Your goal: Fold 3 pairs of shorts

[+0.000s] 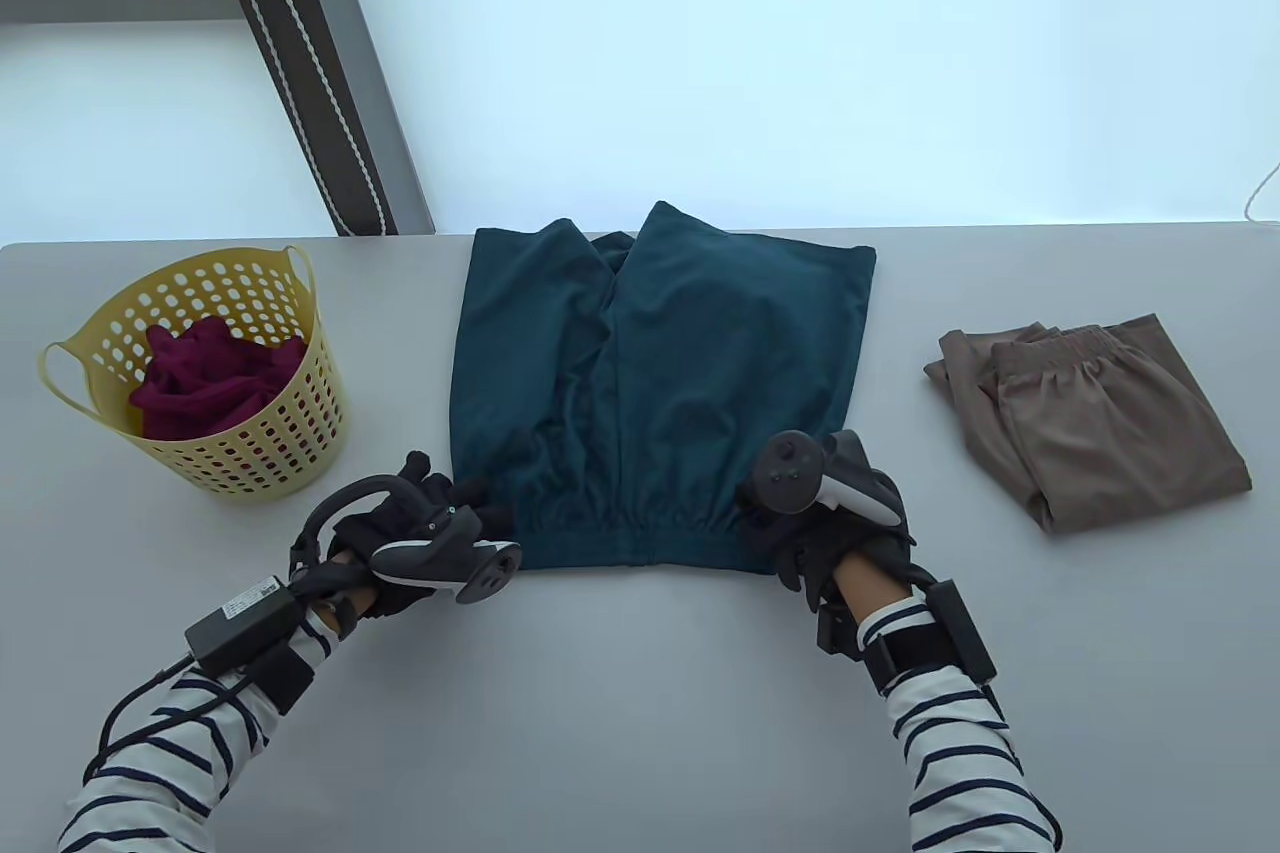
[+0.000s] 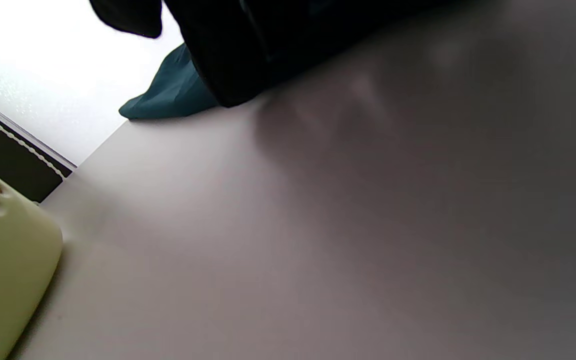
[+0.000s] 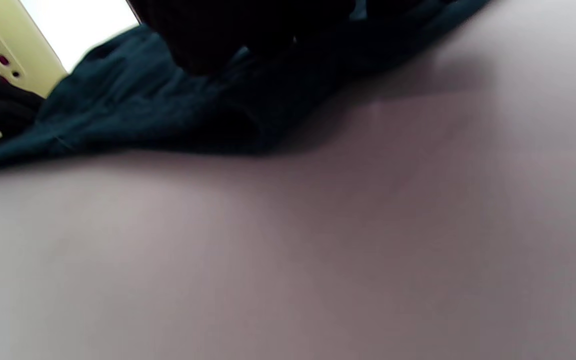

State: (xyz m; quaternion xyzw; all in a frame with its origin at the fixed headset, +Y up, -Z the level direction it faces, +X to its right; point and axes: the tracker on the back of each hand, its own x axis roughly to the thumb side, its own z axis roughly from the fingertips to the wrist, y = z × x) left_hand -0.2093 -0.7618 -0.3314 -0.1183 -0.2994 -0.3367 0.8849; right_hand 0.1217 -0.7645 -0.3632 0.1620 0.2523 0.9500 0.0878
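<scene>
Working left to right, we see the yellow basket (image 1: pixel 215 373) at the left with the maroon shorts (image 1: pixel 215 375) bunched inside, not yet folded. Our left hand (image 1: pixel 405 543) grips the near left corner of the teal shorts' (image 1: pixel 660 373) waistband, and our right hand (image 1: pixel 835 518) grips the near right corner; they lie spread flat at the table's (image 1: pixel 640 693) middle, legs pointing far. The brown shorts (image 1: pixel 1090 423) sit folded at the right. We judge the second pair is starting; next calls for lifting both corners together and keeping the edges aligned.
</scene>
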